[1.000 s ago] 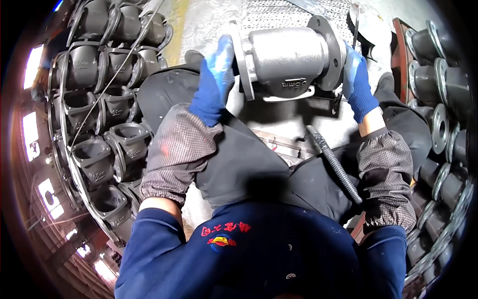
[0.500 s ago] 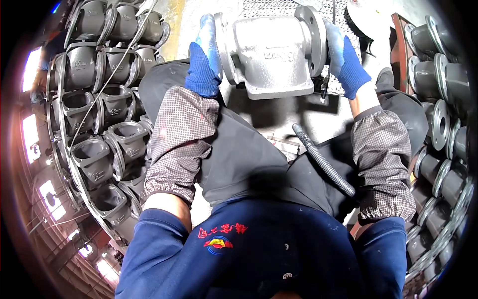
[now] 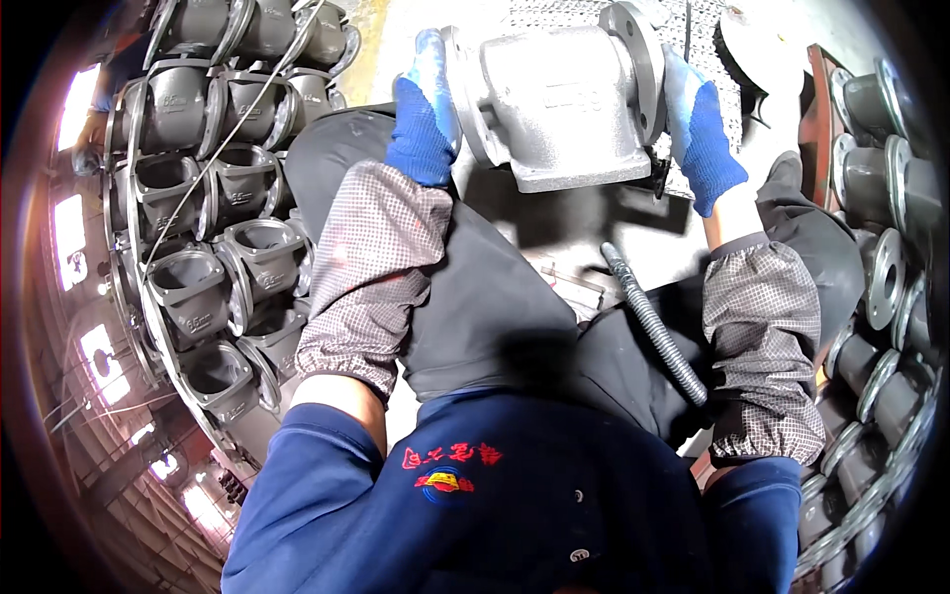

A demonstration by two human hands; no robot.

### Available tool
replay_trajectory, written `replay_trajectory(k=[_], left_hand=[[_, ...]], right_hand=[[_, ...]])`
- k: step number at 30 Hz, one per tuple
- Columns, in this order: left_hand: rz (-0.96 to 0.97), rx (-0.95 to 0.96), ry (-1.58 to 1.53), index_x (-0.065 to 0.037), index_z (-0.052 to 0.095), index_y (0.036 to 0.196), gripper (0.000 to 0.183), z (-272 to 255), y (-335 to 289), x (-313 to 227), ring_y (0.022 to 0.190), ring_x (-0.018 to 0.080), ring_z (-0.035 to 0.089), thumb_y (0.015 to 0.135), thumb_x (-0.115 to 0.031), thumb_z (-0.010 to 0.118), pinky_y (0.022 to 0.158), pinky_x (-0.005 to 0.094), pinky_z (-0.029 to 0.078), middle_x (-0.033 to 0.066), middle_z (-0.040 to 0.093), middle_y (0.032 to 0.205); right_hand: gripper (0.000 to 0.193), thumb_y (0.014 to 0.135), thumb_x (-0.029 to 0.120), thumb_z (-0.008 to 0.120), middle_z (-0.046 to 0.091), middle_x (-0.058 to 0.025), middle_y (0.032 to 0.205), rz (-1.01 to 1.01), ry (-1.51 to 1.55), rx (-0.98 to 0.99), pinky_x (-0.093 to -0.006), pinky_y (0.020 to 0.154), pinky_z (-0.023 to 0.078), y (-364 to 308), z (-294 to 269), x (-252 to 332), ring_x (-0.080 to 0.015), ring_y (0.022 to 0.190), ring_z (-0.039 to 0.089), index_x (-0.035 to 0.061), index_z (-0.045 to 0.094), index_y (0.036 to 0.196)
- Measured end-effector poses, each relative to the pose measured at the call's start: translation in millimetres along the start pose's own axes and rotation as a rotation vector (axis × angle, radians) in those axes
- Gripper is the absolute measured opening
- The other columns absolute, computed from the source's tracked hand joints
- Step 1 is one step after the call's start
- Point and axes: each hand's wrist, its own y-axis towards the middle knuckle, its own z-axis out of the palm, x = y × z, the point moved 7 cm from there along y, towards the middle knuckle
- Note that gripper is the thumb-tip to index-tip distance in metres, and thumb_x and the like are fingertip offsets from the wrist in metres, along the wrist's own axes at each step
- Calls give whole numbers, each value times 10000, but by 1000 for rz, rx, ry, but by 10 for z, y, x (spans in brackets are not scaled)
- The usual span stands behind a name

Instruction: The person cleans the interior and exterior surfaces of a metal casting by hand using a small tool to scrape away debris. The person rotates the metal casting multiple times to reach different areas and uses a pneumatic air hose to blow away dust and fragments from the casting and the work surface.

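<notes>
A grey cast-metal valve body with a round flange at each end and a square flange facing me is held between my two hands. My left hand, in a blue knit glove, presses against its left flange. At the right flange is my right hand, gloved the same way, with its fingertips mostly hidden behind the flange. The valve body sits over a light, patterned surface in front of my knees; whether it rests there I cannot tell.
Stacked grey valve bodies stand on the left, with a thin cord across them. More flanged castings are piled at right beside a reddish frame. A ribbed flexible hose lies by my right thigh.
The view has shifted and turned slightly. The valve body tilts a little more, its right side higher. Both hands stay at its two flanges.
</notes>
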Motion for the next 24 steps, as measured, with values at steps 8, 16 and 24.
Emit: replay_trajectory(k=[8, 16, 24], left_hand=[[989, 310, 1077, 21, 470, 1214, 314, 719, -633, -653, 915, 270, 629, 909, -53, 468, 790, 311, 507, 200, 600, 1043], [1087, 295, 912, 5, 540, 1157, 372, 767, -675, -547, 993, 355, 600, 787, 41, 533, 833, 365, 501, 224, 597, 1068], [592, 319, 575, 86, 396, 1240, 652, 949, -656, -385, 906, 244, 605, 804, -319, 663, 790, 303, 478, 201, 598, 1005]], right_hand=[[482, 916, 402, 445, 606, -99, 1057, 321, 322, -85, -299, 772, 481, -110, -264, -170, -184, 911, 587, 8, 528, 1180], [390, 933, 283, 394, 631, -113, 930, 287, 350, -245, -286, 732, 458, -93, -516, -455, -185, 810, 579, -36, 586, 1049], [375, 959, 184, 283, 632, -165, 954, 12, 81, -101, -321, 747, 468, -116, -602, -383, -210, 853, 602, -52, 563, 1041]])
